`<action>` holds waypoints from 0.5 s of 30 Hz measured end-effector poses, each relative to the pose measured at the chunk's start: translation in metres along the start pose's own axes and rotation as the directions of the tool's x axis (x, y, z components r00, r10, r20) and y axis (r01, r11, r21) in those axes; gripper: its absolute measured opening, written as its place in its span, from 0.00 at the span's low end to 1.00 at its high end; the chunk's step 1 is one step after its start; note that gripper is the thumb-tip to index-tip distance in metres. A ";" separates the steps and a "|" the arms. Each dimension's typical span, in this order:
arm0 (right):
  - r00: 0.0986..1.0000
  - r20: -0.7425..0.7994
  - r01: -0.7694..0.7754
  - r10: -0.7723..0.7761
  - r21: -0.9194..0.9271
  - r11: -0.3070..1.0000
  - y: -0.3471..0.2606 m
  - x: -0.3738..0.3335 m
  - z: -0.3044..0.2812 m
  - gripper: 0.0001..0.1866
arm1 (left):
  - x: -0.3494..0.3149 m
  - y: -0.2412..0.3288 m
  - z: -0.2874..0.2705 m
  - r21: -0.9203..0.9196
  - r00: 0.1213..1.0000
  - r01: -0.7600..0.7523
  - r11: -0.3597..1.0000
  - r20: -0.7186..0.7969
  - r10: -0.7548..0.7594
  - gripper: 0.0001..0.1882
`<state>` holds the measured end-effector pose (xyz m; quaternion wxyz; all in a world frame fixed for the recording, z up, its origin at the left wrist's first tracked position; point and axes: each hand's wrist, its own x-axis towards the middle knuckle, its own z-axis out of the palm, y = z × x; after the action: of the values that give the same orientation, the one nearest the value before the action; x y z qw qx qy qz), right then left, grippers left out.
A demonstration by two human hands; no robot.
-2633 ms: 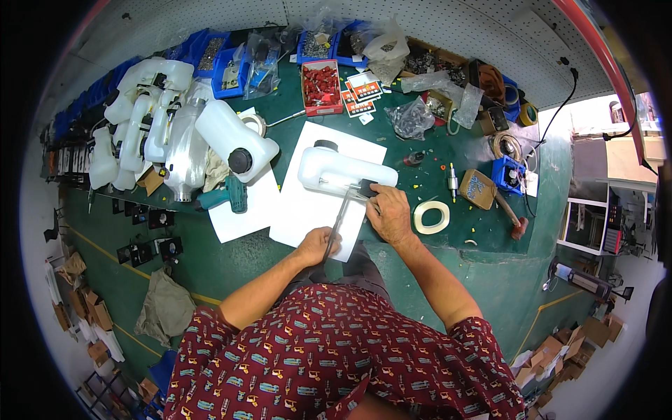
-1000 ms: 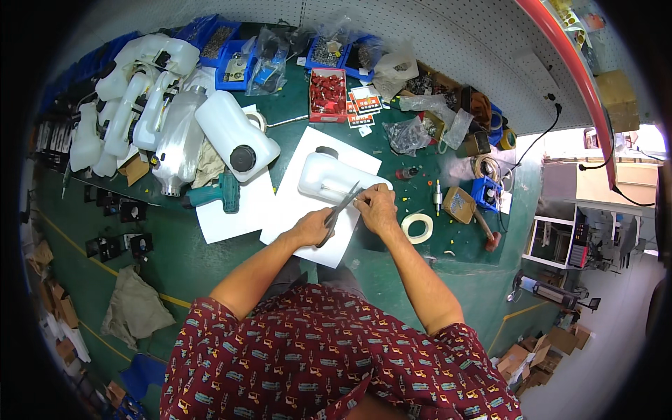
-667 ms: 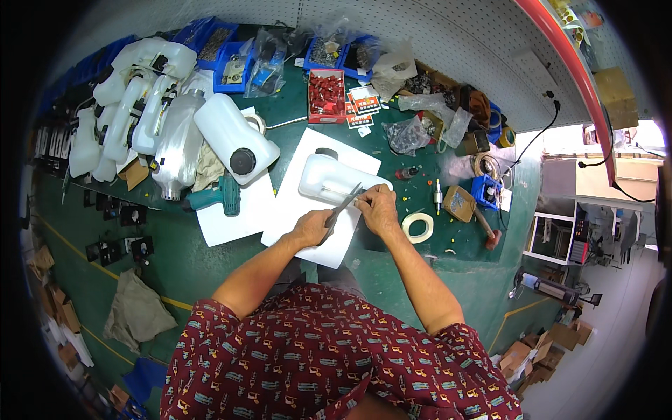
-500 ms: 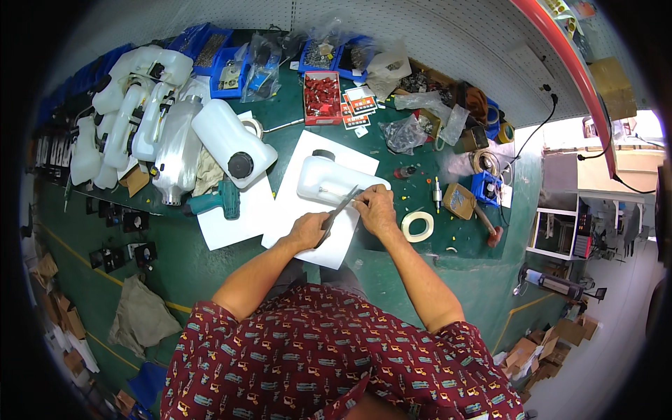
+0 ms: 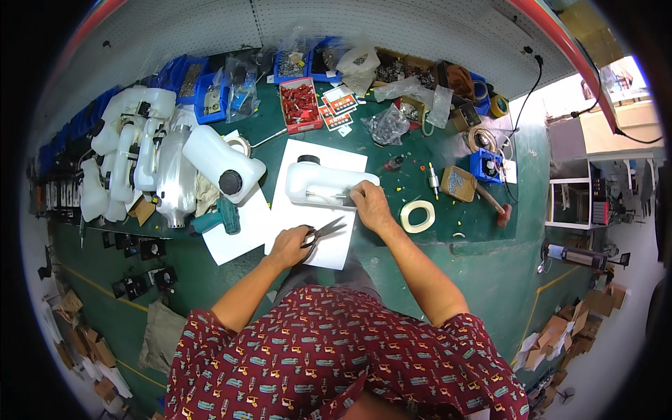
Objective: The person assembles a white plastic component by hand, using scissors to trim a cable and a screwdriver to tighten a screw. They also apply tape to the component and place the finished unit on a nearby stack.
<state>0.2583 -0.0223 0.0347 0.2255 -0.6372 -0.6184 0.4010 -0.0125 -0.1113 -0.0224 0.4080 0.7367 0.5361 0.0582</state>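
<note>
My left hand (image 5: 288, 248) is closed around the handles of a pair of scissors (image 5: 329, 228). Their blades are slightly parted and point to the right over a white paper sheet (image 5: 294, 218). Just beyond lies a translucent white plastic tank (image 5: 323, 178) with a black cap (image 5: 308, 159) at its far left. A thin metal rod or fitting (image 5: 316, 194) shows along its near side. At the tank's near right corner, my right hand (image 5: 372, 207) has its fingers pinched together; whatever they hold is too small or hidden to name.
Another capped tank (image 5: 217, 157) and a teal power drill (image 5: 222, 217) lie to the left, beside several more tanks. On the right are a tape roll (image 5: 417, 217), a hammer (image 5: 495, 208) and a small cardboard box (image 5: 458, 184). A red box (image 5: 301, 105) of red parts stands behind.
The scissors have come away from the tank's near right corner, back toward me, and their blades now show parted. My right hand stays at that corner. The whole view has shifted slightly.
</note>
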 end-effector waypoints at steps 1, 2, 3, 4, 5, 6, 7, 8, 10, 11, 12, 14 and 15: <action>0.999 0.019 -0.029 0.027 0.096 0.995 0.002 0.000 -0.003 0.10 | -0.004 -0.005 -0.003 0.079 1.000 -0.011 0.997 0.017 0.010 0.17; 0.999 -0.027 -0.033 0.037 0.141 0.989 0.005 0.000 -0.004 0.10 | -0.006 -0.008 -0.004 0.196 0.997 0.055 0.979 0.046 -0.066 0.20; 0.996 -0.073 -0.035 0.050 0.186 0.982 0.010 0.000 -0.005 0.09 | -0.005 -0.012 -0.006 0.273 0.996 0.071 0.959 0.034 -0.084 0.21; 0.991 -0.119 -0.038 0.066 0.228 0.973 0.016 -0.001 -0.007 0.09 | -0.003 -0.014 -0.009 0.329 0.997 0.062 0.942 0.018 -0.072 0.21; 0.981 -0.151 -0.053 0.123 0.400 0.915 0.023 -0.002 -0.008 0.09 | 0.000 -0.016 -0.011 0.385 0.998 0.054 0.921 0.001 -0.059 0.20; 0.968 -0.172 -0.056 0.182 0.560 0.827 0.030 -0.001 -0.009 0.09 | 0.004 -0.018 -0.014 0.404 0.996 0.066 0.912 0.025 -0.083 0.23; 0.954 -0.178 -0.049 0.240 0.700 0.712 0.031 0.000 -0.012 0.09 | 0.007 -0.020 -0.015 0.435 0.996 0.071 0.898 0.010 -0.084 0.23; 0.930 -0.171 -0.109 0.324 0.716 0.689 0.034 -0.001 -0.021 0.10 | 0.007 -0.022 -0.017 0.442 0.994 0.091 0.892 0.008 -0.105 0.23; 0.886 -0.233 -0.126 0.401 0.712 0.691 0.051 -0.002 -0.032 0.09 | 0.007 -0.025 -0.018 0.443 0.994 0.109 0.890 -0.030 -0.107 0.23; 0.860 -0.266 -0.147 0.434 0.687 0.712 0.072 -0.002 -0.034 0.10 | 0.007 -0.023 -0.017 0.422 0.994 0.105 0.901 -0.052 -0.092 0.20; 0.843 -0.283 -0.170 0.458 0.668 0.725 0.092 -0.002 -0.035 0.12 | 0.006 -0.020 -0.017 0.402 0.994 0.103 0.910 -0.080 -0.077 0.18; 0.804 -0.318 -0.215 0.502 0.633 0.744 0.127 -0.001 -0.034 0.15 | 0.009 -0.010 -0.018 0.351 0.991 0.077 0.933 -0.127 -0.034 0.17; 0.811 -0.461 -0.159 0.361 0.419 0.894 0.142 -0.003 -0.027 0.17 | 0.011 0.002 -0.018 0.333 0.989 0.021 0.943 -0.145 0.029 0.19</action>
<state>0.3664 -0.0386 -0.0601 0.4414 -0.7496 -0.3530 0.3445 -0.0154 -0.0923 -0.0131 0.2363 0.7899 0.5655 0.0215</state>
